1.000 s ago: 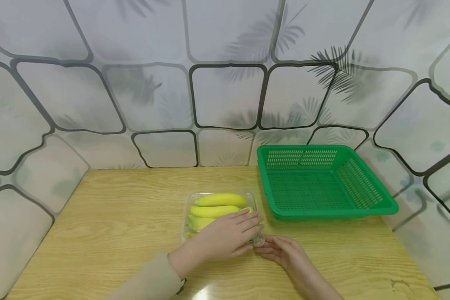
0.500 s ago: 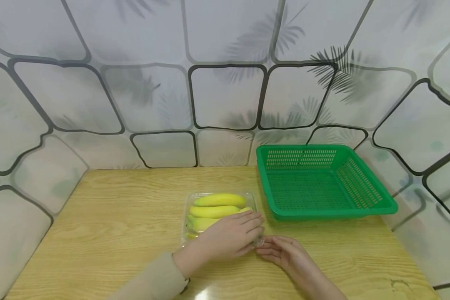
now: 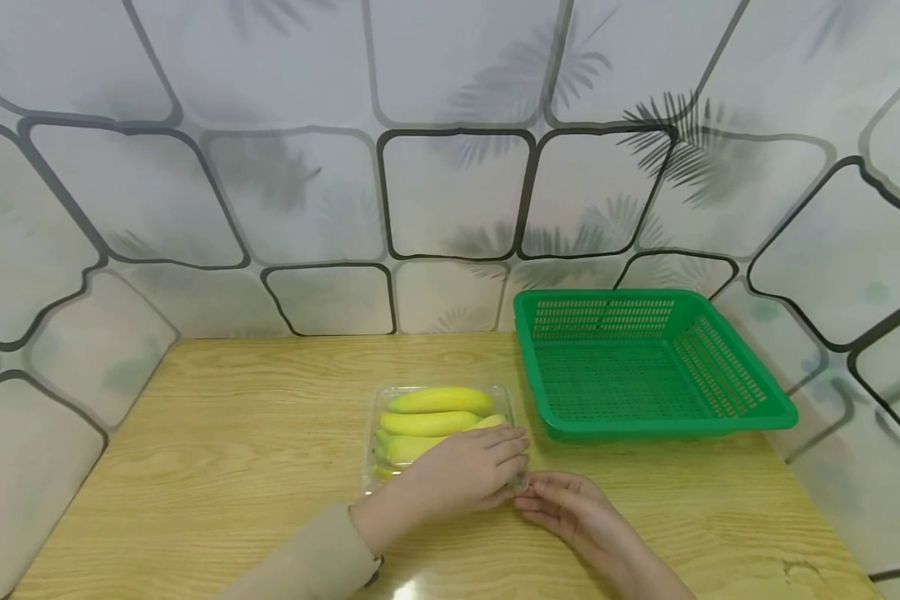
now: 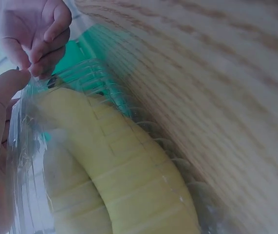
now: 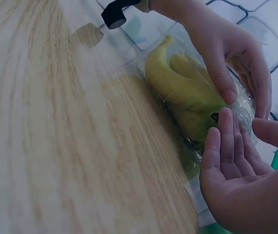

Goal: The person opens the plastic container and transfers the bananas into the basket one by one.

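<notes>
On the wood-grain worktop [image 3: 255,433] in front of you, a clear plastic container [image 3: 371,433] holds yellow bananas [image 3: 431,423]. Your left hand [image 3: 465,467] lies across its right end, palm down, fingers extended over the plastic. Your right hand [image 3: 573,512] is at the near right corner, thumb and fingertips close together; whether they pinch the edge, you cannot tell. A green slotted basket [image 3: 656,429] sits beyond, to the right, near a patterned wall [image 3: 457,192].
</notes>
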A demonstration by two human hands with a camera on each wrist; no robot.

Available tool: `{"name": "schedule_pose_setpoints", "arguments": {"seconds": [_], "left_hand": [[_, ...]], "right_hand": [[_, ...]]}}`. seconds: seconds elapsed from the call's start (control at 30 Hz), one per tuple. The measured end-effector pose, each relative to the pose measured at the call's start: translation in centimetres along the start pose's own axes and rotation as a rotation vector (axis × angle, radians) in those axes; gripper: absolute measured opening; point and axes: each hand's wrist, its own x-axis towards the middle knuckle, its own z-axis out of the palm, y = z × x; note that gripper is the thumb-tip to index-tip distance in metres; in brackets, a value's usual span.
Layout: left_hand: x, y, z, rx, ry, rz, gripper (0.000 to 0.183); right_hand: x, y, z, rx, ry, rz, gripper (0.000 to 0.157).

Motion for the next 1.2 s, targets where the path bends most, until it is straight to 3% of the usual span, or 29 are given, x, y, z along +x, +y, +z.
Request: {"name": "schedule_pose_setpoints", "arguments": {"seconds": [0.37, 0.73, 1.2], "left_hand": [[0.12, 0.0, 0.28, -0.11, 0.012, -0.025, 0.032], [0.19, -0.02, 0.08, -0.103, -0.012, -0.019, 0.036], [0.24, 0.04, 0.24, -0.165, -0.001, -0.049, 0.033]], "right_hand": [[0.2, 0.0, -0.02, 0.004, 0.027, 0.032, 0.028], [0.39, 0.2, -0.18, 0.01, 0.055, 0.051, 0.027], [0.46, 0.22, -0.06, -0.003, 0.107, 0.081, 0.025]]}}
